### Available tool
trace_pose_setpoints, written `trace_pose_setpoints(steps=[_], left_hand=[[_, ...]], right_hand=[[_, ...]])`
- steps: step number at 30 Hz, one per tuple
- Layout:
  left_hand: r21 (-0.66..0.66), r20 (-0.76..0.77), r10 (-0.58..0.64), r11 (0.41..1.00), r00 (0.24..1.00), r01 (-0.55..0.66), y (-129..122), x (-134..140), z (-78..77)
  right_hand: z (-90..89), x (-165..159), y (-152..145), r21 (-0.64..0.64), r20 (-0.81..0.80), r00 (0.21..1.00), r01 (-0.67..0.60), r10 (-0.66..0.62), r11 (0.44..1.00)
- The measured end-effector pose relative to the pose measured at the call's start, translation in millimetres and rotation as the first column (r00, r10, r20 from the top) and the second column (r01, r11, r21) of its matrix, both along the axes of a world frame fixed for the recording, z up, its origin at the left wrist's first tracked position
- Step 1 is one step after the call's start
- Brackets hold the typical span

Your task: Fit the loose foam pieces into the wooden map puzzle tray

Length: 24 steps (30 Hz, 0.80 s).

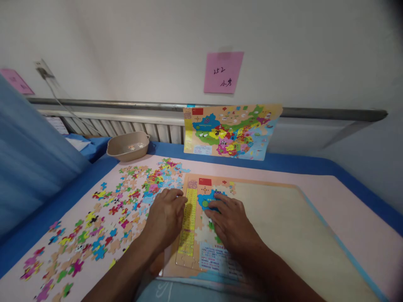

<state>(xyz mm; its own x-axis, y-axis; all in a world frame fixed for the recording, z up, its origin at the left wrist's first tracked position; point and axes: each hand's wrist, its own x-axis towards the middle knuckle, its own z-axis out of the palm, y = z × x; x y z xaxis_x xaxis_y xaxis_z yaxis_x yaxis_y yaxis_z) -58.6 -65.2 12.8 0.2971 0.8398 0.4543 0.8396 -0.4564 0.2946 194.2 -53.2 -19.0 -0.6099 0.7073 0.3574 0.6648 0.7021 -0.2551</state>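
Note:
A partly assembled jigsaw puzzle (189,218) of a map lies in its tray (267,218), with pieces joined along the left side. At the tray's left edge is my left hand (166,216), its fingers curled together and their tips hidden, so anything in them cannot be made out. My right hand (231,220) rests over the blue map section (204,199), fingers apart and bent, touching the assembled pieces. Many loose puzzle pieces (99,249) are scattered to the left of the tray. A bigger joined or heaped cluster of pieces (154,180) sits beyond my left hand.
A beige basin (127,147) holding a few pieces stands at the back left. The printed map picture (233,132) leans upright behind the tray, below a metal rail (330,114). A pink note (223,72) hangs on the wall. A blue curtain (34,155) borders the left.

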Motion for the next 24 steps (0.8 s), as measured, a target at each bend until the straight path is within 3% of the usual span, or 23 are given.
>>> trace_pose_setpoints(steps=[5,7,10,13,16,18,24], left_hand=[[0.162,0.079,0.032,0.986,0.996,-0.045,-11,-14,33.3],[0.135,0.087,0.015,0.991,0.996,-0.027,-22,-21,45.1],[-0.022,0.104,-0.03,0.999,0.994,0.033,-46,-30,52.3],[-0.204,0.113,-0.022,0.978,0.993,0.045,-73,-33,48.0],[-0.281,0.15,0.002,0.959,0.989,0.041,-95,-32,35.8],[-0.303,0.145,0.055,0.953,0.988,-0.009,-101,-35,24.5],[-0.261,0.063,0.267,0.934,0.962,-0.243,-113,-67,0.0]], right_hand=[[-2.6,4,2,0.101,-0.099,0.994,0.055,-0.045,0.993],[-2.7,4,2,0.104,-0.092,0.994,0.06,-0.051,0.993],[-1.1,3,1,0.111,-0.081,0.994,0.086,-0.077,0.99],[0.4,2,3,0.157,-0.072,0.994,0.093,-0.083,0.983],[-8.4,7,9,0.324,-0.09,0.996,0.045,-0.017,0.945],[-25.3,12,20,0.425,-0.135,0.99,0.02,0.041,0.905],[-82.3,29,57,0.406,-0.171,0.977,-0.049,0.128,0.913]])
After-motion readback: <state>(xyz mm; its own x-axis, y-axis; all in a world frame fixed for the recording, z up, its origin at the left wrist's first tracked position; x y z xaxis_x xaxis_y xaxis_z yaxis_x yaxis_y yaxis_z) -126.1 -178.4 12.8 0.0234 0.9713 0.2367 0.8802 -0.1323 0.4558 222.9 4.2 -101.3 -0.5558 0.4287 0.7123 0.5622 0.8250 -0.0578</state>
